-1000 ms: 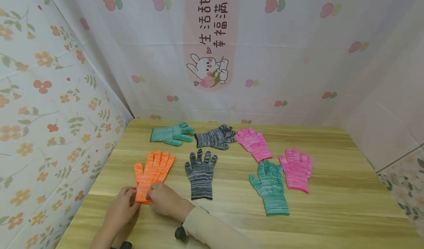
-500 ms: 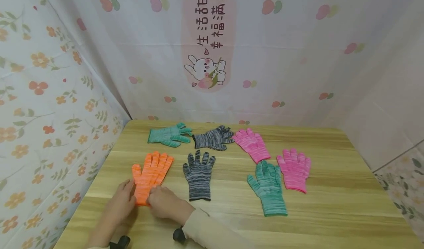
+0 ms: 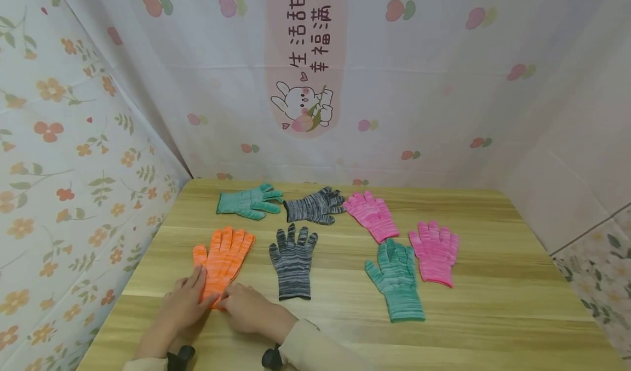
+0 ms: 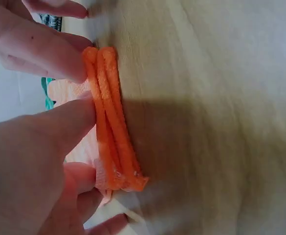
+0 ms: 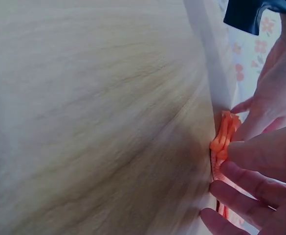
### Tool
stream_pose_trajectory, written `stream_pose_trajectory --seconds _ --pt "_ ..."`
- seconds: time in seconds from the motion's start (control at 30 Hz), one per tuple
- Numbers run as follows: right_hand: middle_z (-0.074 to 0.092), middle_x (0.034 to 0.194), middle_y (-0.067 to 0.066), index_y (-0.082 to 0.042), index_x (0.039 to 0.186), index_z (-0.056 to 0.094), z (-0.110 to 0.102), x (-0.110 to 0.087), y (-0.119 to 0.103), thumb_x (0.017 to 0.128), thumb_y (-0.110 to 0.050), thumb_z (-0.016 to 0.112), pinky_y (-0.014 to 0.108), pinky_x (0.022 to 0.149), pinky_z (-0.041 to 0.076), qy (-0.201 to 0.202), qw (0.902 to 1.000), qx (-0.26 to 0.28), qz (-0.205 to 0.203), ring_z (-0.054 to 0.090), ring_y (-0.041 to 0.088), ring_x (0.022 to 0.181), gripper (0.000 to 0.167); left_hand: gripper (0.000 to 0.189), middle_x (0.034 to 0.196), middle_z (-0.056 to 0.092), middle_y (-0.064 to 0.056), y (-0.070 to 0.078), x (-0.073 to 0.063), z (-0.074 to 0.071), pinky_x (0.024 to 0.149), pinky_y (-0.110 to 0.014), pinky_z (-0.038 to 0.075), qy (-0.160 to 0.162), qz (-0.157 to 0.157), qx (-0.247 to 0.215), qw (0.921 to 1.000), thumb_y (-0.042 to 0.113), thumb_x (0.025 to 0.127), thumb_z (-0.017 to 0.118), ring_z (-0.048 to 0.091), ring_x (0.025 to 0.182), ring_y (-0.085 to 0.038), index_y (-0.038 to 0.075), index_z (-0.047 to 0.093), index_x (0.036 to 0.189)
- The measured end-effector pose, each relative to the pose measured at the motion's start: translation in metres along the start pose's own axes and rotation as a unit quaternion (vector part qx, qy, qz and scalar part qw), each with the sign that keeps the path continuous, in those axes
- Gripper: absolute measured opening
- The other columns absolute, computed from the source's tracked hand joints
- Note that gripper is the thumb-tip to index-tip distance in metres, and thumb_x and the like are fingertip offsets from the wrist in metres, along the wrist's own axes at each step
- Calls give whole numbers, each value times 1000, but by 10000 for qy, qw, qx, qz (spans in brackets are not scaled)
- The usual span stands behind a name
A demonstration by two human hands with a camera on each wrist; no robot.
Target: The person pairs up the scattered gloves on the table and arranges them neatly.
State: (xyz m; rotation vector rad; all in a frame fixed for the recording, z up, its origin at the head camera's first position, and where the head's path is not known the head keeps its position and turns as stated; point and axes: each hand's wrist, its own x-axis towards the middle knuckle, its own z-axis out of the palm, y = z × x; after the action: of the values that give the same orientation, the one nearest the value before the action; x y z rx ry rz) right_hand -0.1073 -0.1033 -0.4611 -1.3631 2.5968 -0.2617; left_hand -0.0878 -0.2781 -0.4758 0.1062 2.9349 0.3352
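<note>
An orange knitted glove (image 3: pixel 224 261) lies flat at the table's left, fingers pointing away from me. Layered orange cuff edges (image 4: pixel 111 117) show in the left wrist view, slightly raised at the rim; whether a second glove lies beneath, I cannot tell. My left hand (image 3: pixel 179 305) rests along the glove's left side, its thumb extended over the cuff and pressing on it. At the cuff's right corner, my right hand (image 3: pixel 251 310) pinches the edge between thumb and forefinger. The right wrist view shows that thumb against the orange cuff (image 5: pixel 223 137), other fingers spread beside it.
Right of the orange glove lies a grey-black glove (image 3: pixel 294 264). Behind are a teal glove (image 3: pixel 248 201) and another grey-black glove (image 3: pixel 315 205). Two pink gloves (image 3: pixel 372 216) and a second teal glove (image 3: pixel 396 283) lie farther right. Printed curtains border the wooden table (image 3: pixel 493 327).
My left hand has moved from the glove's left edge onto its surface, with the thumb now across the cuff. The right hand stays at the cuff's right corner. The view has shifted slightly.
</note>
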Motion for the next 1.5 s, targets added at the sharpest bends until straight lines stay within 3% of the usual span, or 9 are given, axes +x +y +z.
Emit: stream_pose_trajectory --seconds 0.2,0.43,0.57,0.7,0.8,1.07,1.3,1.37,1.5 --pt "57 111 -11 -23 119 64 0 -1 -2 92 -24 57 17 71 42 -183 9997 168 36 51 3 98 28 75 143 26 -34 3 3 -3 82 -65 41 -100 -138 -16 9999 41 91 54 38 116 -54 -15 32 136" --pt "57 116 -10 -22 118 65 6 -1 -3 90 -20 58 18 75 44 -72 9998 197 -51 52 4 102 30 58 134 43 -31 22 -2 -3 90 -60 41 558 221 398 9974 25 87 62 42 119 -51 -14 46 127" --pt "57 121 -8 -18 122 63 7 -2 -1 89 -18 58 17 83 45 -40 9993 269 -264 53 4 106 33 53 132 46 -32 25 -4 -2 89 -56 44 619 242 241 9975 19 86 62 46 117 -48 -14 48 126" --pt "58 125 -4 -11 123 62 2 -5 4 90 -15 57 14 92 42 -281 9958 776 -385 54 4 112 34 53 133 45 -31 21 -3 -2 85 -56 46 588 196 82 9980 17 85 63 47 116 -49 -13 48 127" --pt "57 127 -1 -8 123 61 -3 -11 10 91 -16 55 14 94 42 -428 9892 1391 -197 53 5 116 33 54 134 45 -30 19 -2 -1 84 -56 47 544 152 -9 9984 18 85 64 46 117 -49 -12 47 128" --pt "60 122 3 -6 122 61 -15 -46 46 95 -14 49 20 93 45 346 9677 2447 505 54 11 116 31 56 131 46 -31 24 2 -2 90 -58 42 592 -159 -309 9976 17 83 65 45 117 -48 -12 47 127" --pt "62 116 11 -1 116 64 -20 -70 86 91 -3 51 37 94 47 1428 9396 2817 1321 55 26 113 27 40 120 56 -25 61 0 1 91 -54 44 1703 117 -488 9841 8 79 66 53 109 -43 -8 59 116" --pt "62 113 13 0 112 65 -18 -76 96 89 0 52 41 93 47 1697 9360 2689 1508 56 30 110 26 36 118 58 -22 79 -1 6 89 -51 46 1744 213 -534 9830 8 79 66 55 108 -39 -5 62 113" --pt "62 107 15 3 104 68 -14 -85 110 87 1 53 44 89 47 1893 9309 2564 1782 57 32 105 22 32 118 59 -14 115 -2 15 90 -48 47 1369 323 -950 9855 10 81 65 55 109 -34 2 64 113"
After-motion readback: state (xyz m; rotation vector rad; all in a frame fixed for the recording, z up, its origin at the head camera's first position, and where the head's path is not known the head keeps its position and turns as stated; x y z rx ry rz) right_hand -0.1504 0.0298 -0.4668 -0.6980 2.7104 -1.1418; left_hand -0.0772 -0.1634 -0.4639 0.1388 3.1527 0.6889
